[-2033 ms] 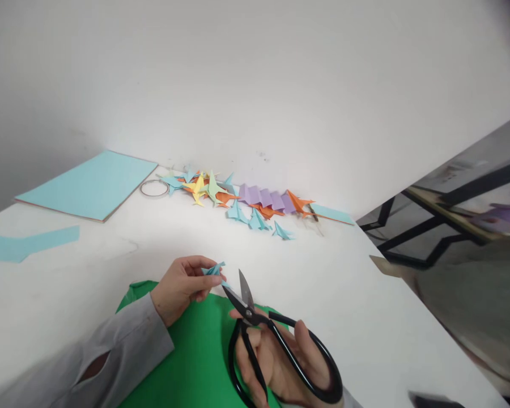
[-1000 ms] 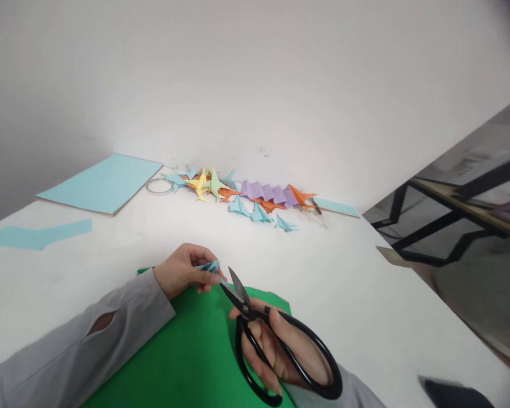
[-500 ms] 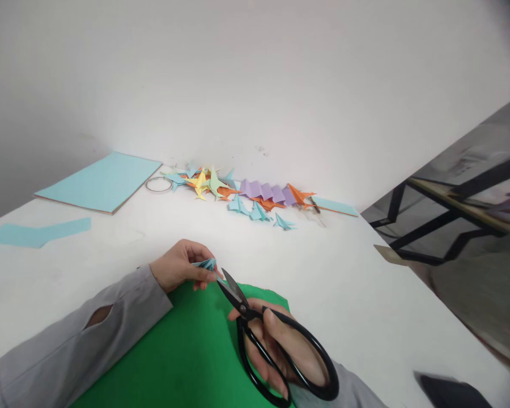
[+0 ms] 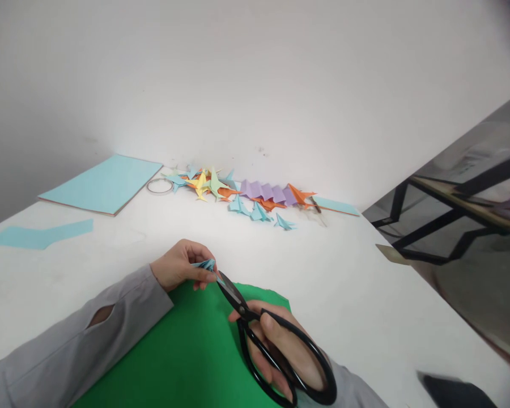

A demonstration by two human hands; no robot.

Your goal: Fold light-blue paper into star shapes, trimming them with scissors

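Observation:
Between thumb and fingers, my left hand (image 4: 185, 265) pinches a small folded blue paper piece (image 4: 206, 264). My right hand (image 4: 276, 340) is wrapped round the black handles of the scissors (image 4: 242, 310). Their blades are nearly closed, with the tips right beside my left fingertips at the lower end of the blue paper. Whether the paper lies between the blades is too small to tell. Below both hands lies a green sheet (image 4: 174, 351) on the white table (image 4: 344, 272).
Folded paper shapes (image 4: 215, 184) and a purple pleated strip (image 4: 267, 191) lie along the wall. At the left are a blue sheet stack (image 4: 106, 184), a wire ring (image 4: 160, 186) and a blue offcut (image 4: 42, 235). A dark object (image 4: 454, 391) sits lower right.
The scissor blades have come closer together, and my right hand has tightened on the handles. My left hand stays almost still with the blue paper.

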